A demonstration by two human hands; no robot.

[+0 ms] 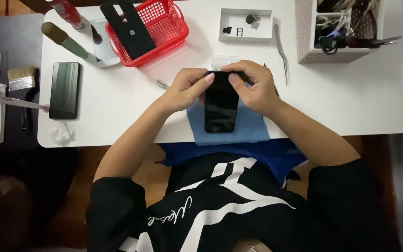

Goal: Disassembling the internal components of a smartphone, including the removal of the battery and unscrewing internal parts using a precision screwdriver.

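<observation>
View from above of a white table (350, 93) over a brown wooden floor (122, 161). A black smartphone (220, 109) lay lengthwise on a blue cloth (253, 128) at the table's near edge. The left hand (186, 88) and the right hand (253, 86) both gripped the phone's far end, fingers curled closed about its top corners and thumbs pressed on the dark glass; the phone's lower part extended from under the fingers toward the person.

Just beyond the fingertips lay a small clear plastic piece (225, 61). Farther beyond stood a shallow white tray (246, 24) with small parts. Beyond and left of the left fingers sat a red basket (164, 28) with a flat black panel (128, 28) leaning in it; well to their left lay a second dark phone (64, 90), with a crumpled tissue (61, 134) near it. To the right of the right fingers lay metal tweezers (281, 53), and beyond these a white perforated organiser (336, 44) holding cables.
</observation>
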